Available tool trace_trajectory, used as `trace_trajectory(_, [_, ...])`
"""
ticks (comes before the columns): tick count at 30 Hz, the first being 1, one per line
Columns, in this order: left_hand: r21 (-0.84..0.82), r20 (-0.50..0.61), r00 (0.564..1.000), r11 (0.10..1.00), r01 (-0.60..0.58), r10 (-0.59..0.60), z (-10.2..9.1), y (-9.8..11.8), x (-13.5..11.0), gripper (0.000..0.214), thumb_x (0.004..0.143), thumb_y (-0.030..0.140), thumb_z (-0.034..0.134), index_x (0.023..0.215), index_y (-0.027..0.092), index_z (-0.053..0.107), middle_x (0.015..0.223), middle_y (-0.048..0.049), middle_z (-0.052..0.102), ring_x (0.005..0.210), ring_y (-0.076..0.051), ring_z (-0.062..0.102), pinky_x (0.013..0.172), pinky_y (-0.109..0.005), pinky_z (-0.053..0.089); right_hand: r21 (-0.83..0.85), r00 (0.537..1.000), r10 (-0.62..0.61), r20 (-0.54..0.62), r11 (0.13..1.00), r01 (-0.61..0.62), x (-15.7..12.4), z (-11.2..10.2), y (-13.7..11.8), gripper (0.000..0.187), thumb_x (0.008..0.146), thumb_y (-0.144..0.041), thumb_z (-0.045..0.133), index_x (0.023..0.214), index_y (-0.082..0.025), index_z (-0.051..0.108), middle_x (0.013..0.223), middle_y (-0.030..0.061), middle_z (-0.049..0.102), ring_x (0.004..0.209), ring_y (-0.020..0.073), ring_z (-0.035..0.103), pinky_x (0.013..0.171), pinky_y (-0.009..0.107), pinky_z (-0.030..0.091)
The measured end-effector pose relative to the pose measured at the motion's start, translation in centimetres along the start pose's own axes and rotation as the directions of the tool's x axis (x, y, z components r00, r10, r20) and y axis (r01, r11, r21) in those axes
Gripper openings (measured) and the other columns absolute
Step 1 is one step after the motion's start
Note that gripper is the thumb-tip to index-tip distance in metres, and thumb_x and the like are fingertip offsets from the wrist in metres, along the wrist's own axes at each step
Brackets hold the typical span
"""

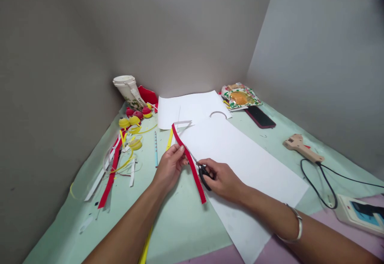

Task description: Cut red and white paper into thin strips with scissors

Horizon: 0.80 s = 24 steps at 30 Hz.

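My left hand (pixel 171 164) pinches a long red strip (pixel 196 176) near its upper middle. The strip runs slantwise, its lower end hanging toward me over the green table cover. Black-handled scissors (pixel 204 176) are in my right hand (pixel 223 179), fingers in the loops. Their blades point up and left, close along the red strip's right edge; whether they touch it I cannot tell. Under both hands lies a large white paper sheet (pixel 240 152). A yellow strip (pixel 169 139) shows just beyond my left hand and another yellow length lies under my left forearm.
Left are loose red and white strips (pixel 112 176), yellow and red round pieces (pixel 134 121) and a tilted white cup (pixel 129 90). A blue pencil (pixel 156 150) lies nearby. Right are a phone (pixel 260 117), food packet (pixel 241 97), corded glue gun (pixel 303 148) and power strip (pixel 360 214).
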<state>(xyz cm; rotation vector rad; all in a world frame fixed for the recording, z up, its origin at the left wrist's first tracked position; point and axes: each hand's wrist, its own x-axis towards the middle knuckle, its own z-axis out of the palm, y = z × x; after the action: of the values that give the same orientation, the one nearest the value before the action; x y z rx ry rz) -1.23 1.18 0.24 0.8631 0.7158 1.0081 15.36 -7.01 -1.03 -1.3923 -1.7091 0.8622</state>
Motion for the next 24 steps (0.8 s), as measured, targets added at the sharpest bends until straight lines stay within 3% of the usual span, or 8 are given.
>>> trace_trajectory(24, [-0.028,-0.013,1.0,1.0,-0.004,0.004,-0.02,-0.1,0.05,0.014,0.079,0.023,0.07,0.084,0.013,0.063,0.072,0.0016,0.057,0.061,-0.006,0.053,0.051,-0.015,0.044,-0.002,0.999,0.048,0.015,0.999,-0.048,-0.2,-0.11,-0.27,0.032,0.08,-0.018,0.052,0.111,-0.022,0.06,0.064,-0.0054,0.045,0.058,0.0119,0.042,0.058,0.024,0.034])
